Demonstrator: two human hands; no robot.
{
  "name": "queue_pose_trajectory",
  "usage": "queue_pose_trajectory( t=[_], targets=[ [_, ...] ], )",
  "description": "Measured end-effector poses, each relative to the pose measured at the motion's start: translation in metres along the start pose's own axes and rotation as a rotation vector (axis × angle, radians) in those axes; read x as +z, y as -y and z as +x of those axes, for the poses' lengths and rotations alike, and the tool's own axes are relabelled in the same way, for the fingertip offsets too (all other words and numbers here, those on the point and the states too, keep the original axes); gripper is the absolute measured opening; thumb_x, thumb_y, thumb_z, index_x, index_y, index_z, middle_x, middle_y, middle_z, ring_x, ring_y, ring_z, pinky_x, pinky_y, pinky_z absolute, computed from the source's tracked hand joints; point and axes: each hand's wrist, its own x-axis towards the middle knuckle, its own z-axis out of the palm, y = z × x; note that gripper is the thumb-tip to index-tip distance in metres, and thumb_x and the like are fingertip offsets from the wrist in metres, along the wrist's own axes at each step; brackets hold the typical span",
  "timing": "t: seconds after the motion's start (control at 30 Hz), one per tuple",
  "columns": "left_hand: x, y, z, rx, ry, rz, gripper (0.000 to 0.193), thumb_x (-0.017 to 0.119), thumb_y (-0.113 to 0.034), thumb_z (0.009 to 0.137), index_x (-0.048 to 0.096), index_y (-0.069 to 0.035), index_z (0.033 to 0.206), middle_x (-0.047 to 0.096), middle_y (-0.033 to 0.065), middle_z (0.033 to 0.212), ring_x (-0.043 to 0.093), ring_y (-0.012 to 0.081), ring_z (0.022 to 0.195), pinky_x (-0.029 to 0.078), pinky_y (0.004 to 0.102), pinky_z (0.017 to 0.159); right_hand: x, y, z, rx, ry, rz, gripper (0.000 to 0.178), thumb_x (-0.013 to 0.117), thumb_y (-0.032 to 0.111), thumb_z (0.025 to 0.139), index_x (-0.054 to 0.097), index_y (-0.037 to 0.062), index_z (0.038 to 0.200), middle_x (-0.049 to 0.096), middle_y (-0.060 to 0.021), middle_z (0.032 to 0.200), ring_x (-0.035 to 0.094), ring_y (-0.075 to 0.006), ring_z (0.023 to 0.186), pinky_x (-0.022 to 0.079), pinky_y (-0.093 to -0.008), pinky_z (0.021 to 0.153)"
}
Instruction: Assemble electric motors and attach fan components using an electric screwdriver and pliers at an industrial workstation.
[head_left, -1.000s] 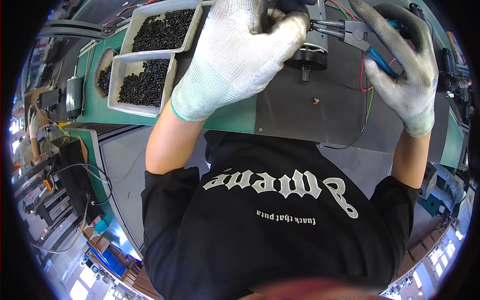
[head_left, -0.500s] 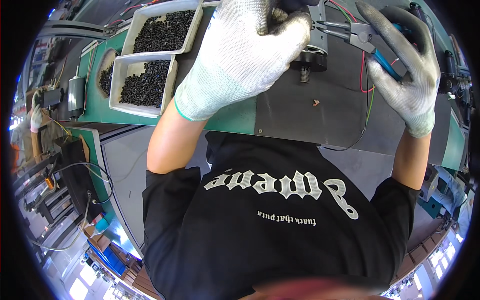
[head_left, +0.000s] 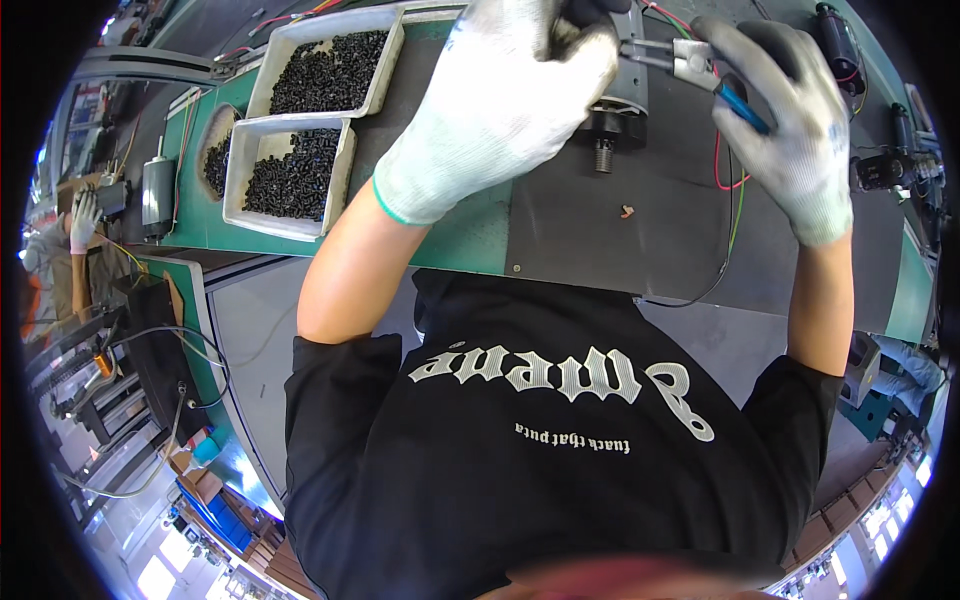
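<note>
My left hand (head_left: 520,95), in a white glove with dark-stained fingers, is closed at the far side of the bench. Its fingertips meet beside a silver cylindrical motor (head_left: 628,88), and what they grip is hidden. The motor has a black end piece (head_left: 617,125) with a threaded shaft (head_left: 603,155) pointing toward me. Wrapped around blue-handled pliers (head_left: 695,62) is my gloved right hand (head_left: 785,125). The slender jaws of the pliers lie across the motor, close to my left thumb.
White trays, one farther (head_left: 265,90) and one nearer (head_left: 232,190), hold small black parts at the left. A silver motor (head_left: 157,195) stands beyond them. Red and green wires (head_left: 740,190) run near my right hand. A small orange-brown scrap (head_left: 627,212) lies on the dark mat (head_left: 570,235). Another person's gloved hand (head_left: 84,220) shows far left.
My right hand has moved left with the pliers, bringing their jaws farther over the motor. My left hand has shifted slightly and stays closed beside the motor.
</note>
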Motion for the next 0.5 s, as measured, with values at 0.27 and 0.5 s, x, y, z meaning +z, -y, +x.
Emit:
queue_pose_trajectory(
  t=[0.27, 0.5],
  targets=[
    [0.012, 0.120, 0.111, -0.210, -0.142, 0.544, 0.075, 0.048, -0.058, 0.088, 0.057, 0.012, 0.113, 0.057, 0.0328, 0.118, 0.054, 0.0423, 0.116, 0.041, 0.0430, 0.101, 0.150, -0.081, -0.008, 1.158, 0.181, 1.940, 0.019, 0.059, 0.020, 0.082, 0.061, 0.0030, 0.091, 0.062, -0.0089, 0.071, 0.056, -0.0193, 0.055, 0.050, -0.0319, 0.056],
    [0.023, 0.060, 0.071, 0.031, -0.334, 0.460, 0.094, 0.070, -0.061, 0.071, 0.046, 0.014, 0.123, 0.056, 0.0325, 0.119, 0.055, 0.0415, 0.114, 0.043, 0.0431, 0.098, 0.085, -0.024, -0.020, 0.964, -0.343, 1.806, 0.023, 0.064, 0.020, 0.079, 0.058, 0.0002, 0.088, 0.062, -0.0092, 0.076, 0.058, -0.0167, 0.066, 0.047, -0.0303, 0.063]
  ],
)
